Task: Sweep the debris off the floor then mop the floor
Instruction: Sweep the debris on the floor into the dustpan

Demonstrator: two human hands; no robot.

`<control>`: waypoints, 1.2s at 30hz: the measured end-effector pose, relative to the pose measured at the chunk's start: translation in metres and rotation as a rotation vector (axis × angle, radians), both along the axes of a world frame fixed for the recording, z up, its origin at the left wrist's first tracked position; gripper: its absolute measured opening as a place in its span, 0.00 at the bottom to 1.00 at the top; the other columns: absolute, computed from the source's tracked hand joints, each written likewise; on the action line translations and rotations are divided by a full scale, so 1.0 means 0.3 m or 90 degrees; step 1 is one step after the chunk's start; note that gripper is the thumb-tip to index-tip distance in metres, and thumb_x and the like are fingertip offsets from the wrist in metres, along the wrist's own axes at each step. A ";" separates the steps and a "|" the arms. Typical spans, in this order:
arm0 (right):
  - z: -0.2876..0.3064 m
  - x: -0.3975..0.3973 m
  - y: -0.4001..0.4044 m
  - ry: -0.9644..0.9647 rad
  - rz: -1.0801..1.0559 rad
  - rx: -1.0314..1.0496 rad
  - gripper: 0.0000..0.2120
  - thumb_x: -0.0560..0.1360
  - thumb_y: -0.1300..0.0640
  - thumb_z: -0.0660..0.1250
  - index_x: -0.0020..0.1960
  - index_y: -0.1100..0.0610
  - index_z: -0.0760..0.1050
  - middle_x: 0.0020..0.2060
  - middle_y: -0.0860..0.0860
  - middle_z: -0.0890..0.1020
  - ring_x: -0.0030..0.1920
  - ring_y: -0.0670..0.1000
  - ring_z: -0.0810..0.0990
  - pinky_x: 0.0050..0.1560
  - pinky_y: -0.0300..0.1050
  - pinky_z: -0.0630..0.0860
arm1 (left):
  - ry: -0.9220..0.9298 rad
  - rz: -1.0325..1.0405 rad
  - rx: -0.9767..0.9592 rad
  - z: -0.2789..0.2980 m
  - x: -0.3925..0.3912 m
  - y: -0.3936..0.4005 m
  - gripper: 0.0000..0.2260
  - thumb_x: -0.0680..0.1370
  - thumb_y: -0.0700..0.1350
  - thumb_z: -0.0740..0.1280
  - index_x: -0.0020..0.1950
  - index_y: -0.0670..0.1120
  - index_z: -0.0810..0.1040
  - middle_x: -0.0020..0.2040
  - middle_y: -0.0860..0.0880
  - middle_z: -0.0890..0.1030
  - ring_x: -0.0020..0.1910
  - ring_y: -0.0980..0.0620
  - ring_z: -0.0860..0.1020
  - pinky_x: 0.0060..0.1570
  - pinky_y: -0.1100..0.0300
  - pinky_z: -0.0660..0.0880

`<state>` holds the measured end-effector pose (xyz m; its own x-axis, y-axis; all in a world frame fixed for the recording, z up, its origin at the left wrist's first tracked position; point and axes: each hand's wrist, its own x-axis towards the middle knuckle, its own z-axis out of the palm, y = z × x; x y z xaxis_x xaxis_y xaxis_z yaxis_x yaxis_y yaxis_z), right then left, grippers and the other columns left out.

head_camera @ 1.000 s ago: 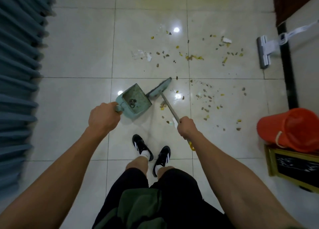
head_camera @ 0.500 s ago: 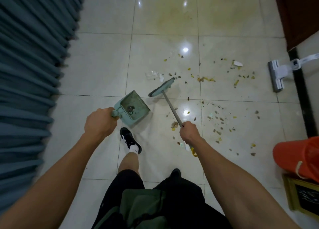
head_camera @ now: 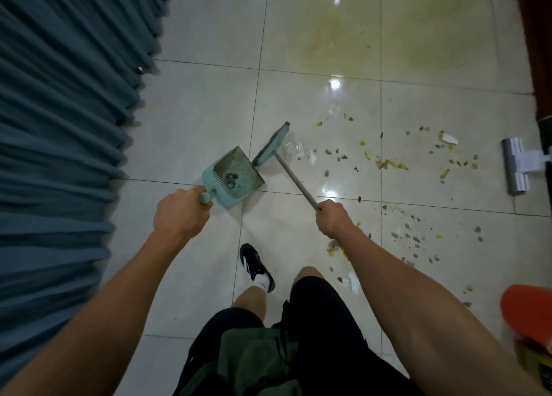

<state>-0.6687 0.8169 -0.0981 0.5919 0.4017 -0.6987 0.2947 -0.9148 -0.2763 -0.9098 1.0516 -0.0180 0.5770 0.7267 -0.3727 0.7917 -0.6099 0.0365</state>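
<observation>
At 12 o'clock from the feet, the left hand point(head_camera: 179, 213) gripped the pale green plastic dustpan point(head_camera: 232, 177); the right hand point(head_camera: 333, 221) gripped the grey-handled broom point(head_camera: 294, 179). Tilting the dustpan risked spilling the collected scraps point(head_camera: 230, 180).

The scene is viewed from a single wide-angle head camera, aimed forward and steeply down along the person's own arms and legs at the tiled floor point(head_camera: 197, 121), with the near tiles seen close below and the far tiles reached at the frame's upper edge.
</observation>
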 end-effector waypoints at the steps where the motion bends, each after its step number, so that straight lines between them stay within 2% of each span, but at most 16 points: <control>1: -0.009 0.013 0.041 -0.001 0.009 0.001 0.12 0.79 0.59 0.59 0.58 0.60 0.77 0.49 0.59 0.80 0.45 0.60 0.81 0.47 0.54 0.82 | 0.007 -0.003 -0.001 0.000 0.014 0.031 0.07 0.80 0.55 0.65 0.52 0.53 0.78 0.34 0.49 0.78 0.30 0.47 0.77 0.36 0.52 0.81; 4: -0.045 0.071 0.156 0.004 0.031 0.006 0.11 0.80 0.59 0.58 0.55 0.62 0.76 0.49 0.59 0.80 0.43 0.60 0.80 0.44 0.51 0.80 | 0.023 -0.012 -0.007 -0.010 0.062 0.110 0.08 0.81 0.54 0.64 0.55 0.53 0.78 0.36 0.48 0.79 0.32 0.45 0.78 0.38 0.53 0.80; 7: -0.077 0.143 0.250 0.012 0.035 0.007 0.13 0.81 0.58 0.59 0.60 0.62 0.76 0.50 0.59 0.80 0.46 0.59 0.79 0.47 0.49 0.80 | 0.037 -0.023 -0.021 -0.024 0.132 0.172 0.08 0.82 0.53 0.63 0.56 0.53 0.78 0.36 0.47 0.80 0.33 0.45 0.78 0.38 0.52 0.80; 11: -0.105 0.246 0.323 0.028 0.052 -0.012 0.13 0.80 0.60 0.59 0.62 0.62 0.75 0.52 0.59 0.80 0.48 0.60 0.80 0.49 0.50 0.79 | 0.037 -0.035 -0.019 -0.036 0.273 0.244 0.07 0.81 0.55 0.64 0.52 0.53 0.77 0.34 0.49 0.78 0.31 0.46 0.77 0.37 0.50 0.81; 15: -0.127 0.342 0.329 0.038 0.050 -0.066 0.12 0.78 0.62 0.60 0.61 0.62 0.74 0.53 0.58 0.79 0.47 0.57 0.79 0.42 0.47 0.75 | 0.059 -0.087 -0.028 -0.054 0.452 0.295 0.06 0.81 0.53 0.64 0.51 0.52 0.77 0.34 0.49 0.78 0.31 0.47 0.78 0.38 0.51 0.82; 20: -0.094 0.405 0.243 0.038 -0.040 -0.140 0.12 0.78 0.61 0.62 0.61 0.60 0.73 0.49 0.56 0.77 0.43 0.55 0.76 0.41 0.47 0.75 | 0.097 -0.166 -0.033 -0.062 0.599 0.333 0.07 0.80 0.51 0.64 0.54 0.50 0.78 0.38 0.48 0.79 0.34 0.46 0.78 0.37 0.54 0.79; 25: -0.061 0.325 0.115 0.031 -0.109 -0.167 0.13 0.78 0.61 0.62 0.62 0.60 0.73 0.51 0.56 0.78 0.46 0.56 0.79 0.42 0.47 0.75 | 0.099 -0.224 -0.030 -0.059 0.666 0.360 0.08 0.79 0.50 0.64 0.52 0.49 0.79 0.41 0.45 0.81 0.36 0.43 0.78 0.36 0.55 0.73; 29: -0.052 0.169 0.043 0.022 -0.158 -0.185 0.12 0.78 0.62 0.61 0.62 0.60 0.73 0.52 0.57 0.78 0.44 0.56 0.77 0.41 0.47 0.74 | 0.108 -0.298 -0.014 -0.055 0.669 0.347 0.11 0.80 0.51 0.63 0.57 0.49 0.80 0.44 0.44 0.82 0.38 0.42 0.80 0.38 0.54 0.76; 31: -0.049 0.092 0.015 0.022 -0.187 -0.182 0.13 0.78 0.63 0.60 0.62 0.60 0.73 0.53 0.57 0.78 0.47 0.57 0.79 0.42 0.47 0.74 | 0.106 -0.339 -0.010 -0.050 0.664 0.329 0.11 0.80 0.51 0.62 0.57 0.49 0.80 0.42 0.45 0.81 0.37 0.43 0.80 0.37 0.54 0.78; 36: -0.024 -0.051 -0.098 0.015 -0.263 -0.190 0.16 0.78 0.62 0.60 0.66 0.59 0.71 0.58 0.58 0.77 0.55 0.59 0.79 0.48 0.48 0.74 | 0.088 -0.417 -0.002 -0.042 0.675 0.279 0.10 0.80 0.50 0.63 0.56 0.49 0.80 0.41 0.44 0.80 0.37 0.42 0.79 0.37 0.54 0.76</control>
<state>-0.6842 0.7875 -0.1052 0.6420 -0.0821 -0.7623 -0.1112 -0.9937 0.0134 -0.7074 1.1353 -0.0305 0.8458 0.2412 -0.4758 0.2551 -0.9662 -0.0364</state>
